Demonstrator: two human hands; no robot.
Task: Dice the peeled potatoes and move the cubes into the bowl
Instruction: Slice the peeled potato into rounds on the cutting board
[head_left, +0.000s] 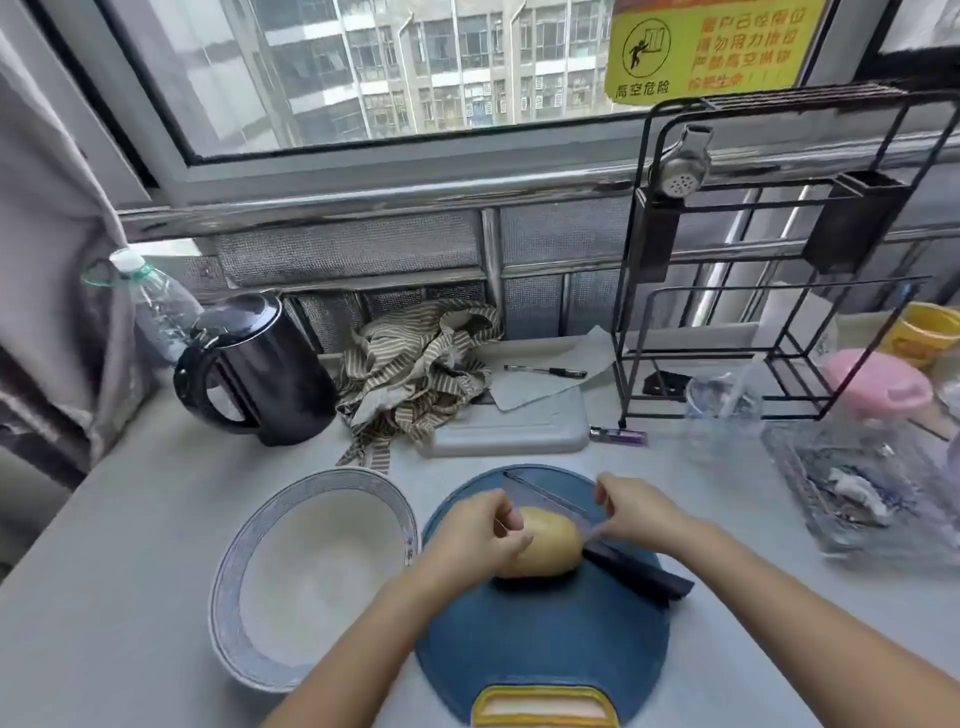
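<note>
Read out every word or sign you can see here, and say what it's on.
"高空危险", in black, on the yellow sticker on the window glass.
Red lines on that sticker: too blurred to read.
Red print on the yellow cup: blurred.
Dark marks on the bowl rim: too small.

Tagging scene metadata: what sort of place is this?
Probably a home kitchen counter in a high-rise flat. A potato and a knife are on a blue cutting board beside a bowl. There is an electric kettle, and the window looks onto apartment towers.
</note>
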